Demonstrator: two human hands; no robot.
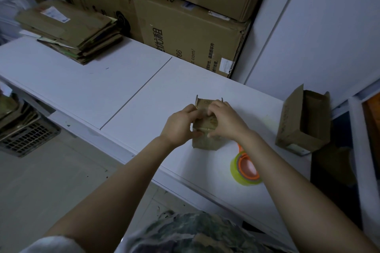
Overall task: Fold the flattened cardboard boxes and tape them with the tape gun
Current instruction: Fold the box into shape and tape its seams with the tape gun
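A small cardboard box [205, 141] stands on the white table [86, 88], its top flaps partly raised. My left hand [181, 125] grips its left side, with the thumb at the near edge. My right hand [224, 121] holds the right side, fingers curled over the top flaps. The tape gun [245, 167], an orange holder with a roll of yellowish clear tape, lies on the table just right of and nearer than the box, partly under my right forearm. A stack of flattened cardboard boxes [70, 31] sits at the table's far left.
An open-topped folded box [302, 123] stands at the table's right edge. Large cartons [191, 33] are piled against the wall behind the table. A dark plastic crate [26, 135] with cardboard sits on the floor at the left.
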